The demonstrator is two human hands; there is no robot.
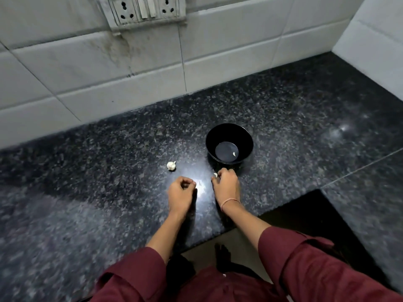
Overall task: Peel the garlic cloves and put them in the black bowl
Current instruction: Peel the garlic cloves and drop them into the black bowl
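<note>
Maroon sleeves point(305, 258) reach over a speckled black desk point(87, 171), with one grip busy with garlic.
The left grip point(181, 192) has its fingers curled in; whether they hold anything cannot be told. The right grip point(226, 184), a thin band at its wrist, pinches a small garlic clove point(215, 175) at its fingertips, just short of the black bowl point(211, 140). A garlic bulb point(171, 166) lies on the desk left of the bowl, apart from both grips. One pale clove point(234, 153) rests in the bowl's bottom. Beyond, a white tiled wall point(65, 73) carries a socket panel point(145, 9).
</note>
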